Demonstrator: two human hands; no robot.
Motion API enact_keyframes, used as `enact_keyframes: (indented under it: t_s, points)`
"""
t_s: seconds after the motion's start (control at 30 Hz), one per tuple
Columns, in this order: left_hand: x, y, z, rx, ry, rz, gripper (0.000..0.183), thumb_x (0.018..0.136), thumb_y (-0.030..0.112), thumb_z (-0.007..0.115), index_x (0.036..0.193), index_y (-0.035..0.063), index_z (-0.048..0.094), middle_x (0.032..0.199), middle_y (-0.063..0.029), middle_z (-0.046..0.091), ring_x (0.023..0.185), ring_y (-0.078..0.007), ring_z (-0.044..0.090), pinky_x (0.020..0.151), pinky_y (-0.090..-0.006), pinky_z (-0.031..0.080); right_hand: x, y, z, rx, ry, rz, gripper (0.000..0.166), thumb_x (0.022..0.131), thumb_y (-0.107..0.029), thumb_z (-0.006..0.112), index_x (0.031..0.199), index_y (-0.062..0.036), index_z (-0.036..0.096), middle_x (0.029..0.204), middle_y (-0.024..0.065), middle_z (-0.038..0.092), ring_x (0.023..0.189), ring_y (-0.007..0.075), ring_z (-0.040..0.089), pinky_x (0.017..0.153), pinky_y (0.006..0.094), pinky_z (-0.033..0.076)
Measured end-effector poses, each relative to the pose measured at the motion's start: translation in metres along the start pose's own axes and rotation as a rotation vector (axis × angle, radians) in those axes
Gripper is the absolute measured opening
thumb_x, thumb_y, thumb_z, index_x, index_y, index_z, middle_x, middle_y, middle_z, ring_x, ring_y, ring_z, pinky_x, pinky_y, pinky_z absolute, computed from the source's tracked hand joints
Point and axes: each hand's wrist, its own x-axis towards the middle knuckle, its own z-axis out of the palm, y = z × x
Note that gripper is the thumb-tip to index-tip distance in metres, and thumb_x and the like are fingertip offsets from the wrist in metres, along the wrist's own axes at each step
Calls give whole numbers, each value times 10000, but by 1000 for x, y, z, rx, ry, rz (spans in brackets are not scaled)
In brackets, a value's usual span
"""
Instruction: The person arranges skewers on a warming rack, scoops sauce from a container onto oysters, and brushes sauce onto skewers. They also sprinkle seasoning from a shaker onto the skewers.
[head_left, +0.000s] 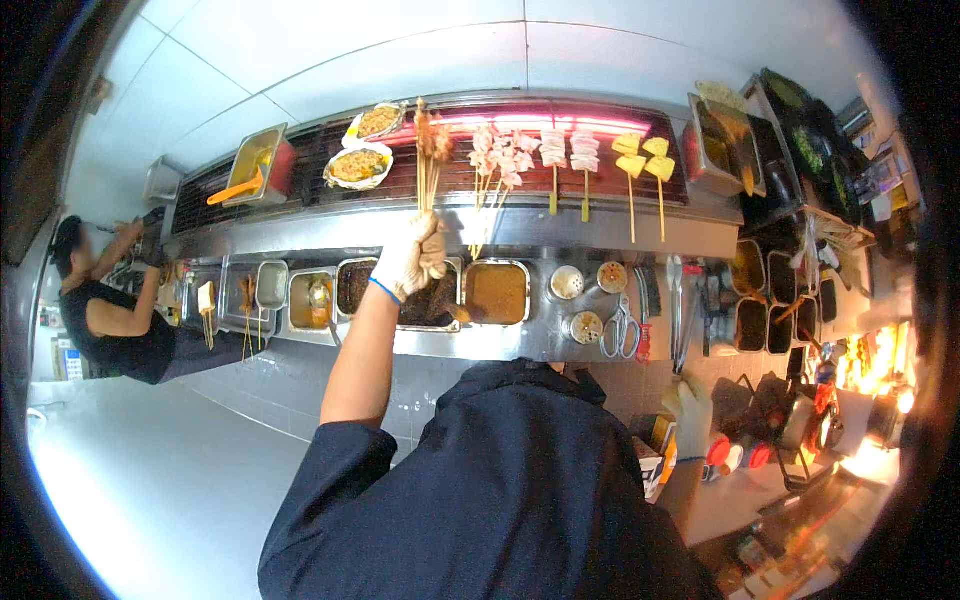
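Note:
My left hand (417, 256), in a white knit glove with a blue cuff, is closed around the bare sticks of a bundle of browned skewers (429, 150). The food ends of that bundle lie over the glowing grill (457, 129). Just to its right are pale meat skewers (501, 154), white sliced skewers (553, 148) and yellow pineapple-like skewers (631, 157). My right hand (686, 409), gloved too, is at the counter's front edge, by the lower end of metal tongs (681, 330). Whether its fingers grip them cannot be made out.
Two foil dishes (360, 166) and a metal pan with an orange-handled brush (238, 187) sit on the grill. A sauce pan (495, 292), shakers (568, 283) and scissors (621, 330) line the counter. Flames (870, 360) burn at right; a person (112, 307) works at left.

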Motion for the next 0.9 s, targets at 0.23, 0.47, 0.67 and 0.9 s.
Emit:
enact_keyframes:
  t_s: [0.23,0.47,0.67,0.9]
  points:
    - [1,-6,-14,-832,-571,-358,578,1027,495,530,1373,33,494,951,-103,618,760,-227,609,651,-322,547,-40,-98,177,-135,-411,-140,321,952,-82,541,1239,41,616,1110,101,648,939,177,646,818,303,553]
    - [-9,4,-35,-678,-513,-299,469,1032,409,543,1365,81,508,1215,-224,653,1078,-391,675,929,-578,568,22,-96,357,400,-741,297,514,1058,-373,508,1363,40,482,1178,199,666,1138,288,667,988,418,556]
    - [19,20,-20,-529,-391,-313,342,1057,316,531,1308,84,539,835,-39,613,662,-155,587,590,-270,504,34,-123,412,720,-948,480,401,1084,-396,422,1092,-38,602,884,78,670,778,155,658,682,325,549]
    - [38,-3,-35,-362,-440,-193,265,1041,264,576,1260,113,583,699,44,454,532,-59,391,479,-203,327,31,-132,416,361,-888,166,308,1096,-234,413,1260,-9,547,639,-4,513,449,89,380,413,252,330]
